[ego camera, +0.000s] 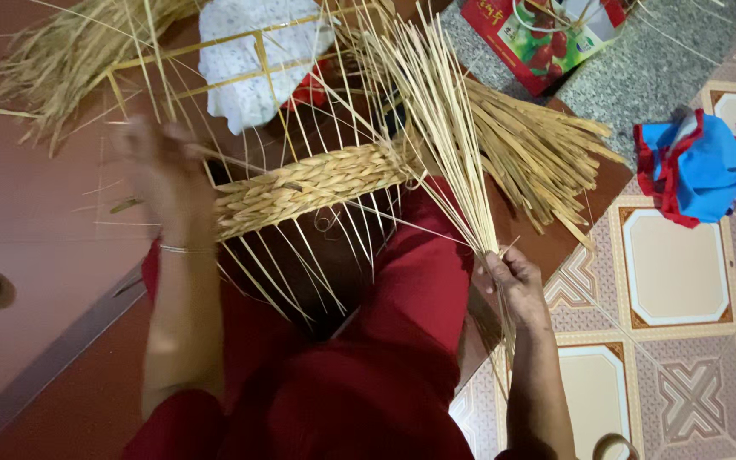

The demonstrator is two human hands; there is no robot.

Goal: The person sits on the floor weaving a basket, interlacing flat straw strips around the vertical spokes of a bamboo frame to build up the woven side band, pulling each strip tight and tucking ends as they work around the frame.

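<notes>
Woven straw band across the lap, straw bundle in the right hand

The braided straw band (313,186) lies over the red-clad lap; the blurred left hand (163,175) touches its end — grip impossible to tell — while the right hand (513,285) is closed on a straw bundle (440,128) near the tiled floor (683,358).

The left hand (163,175) is motion-blurred; the red box (543,34) is cut off above.
</notes>
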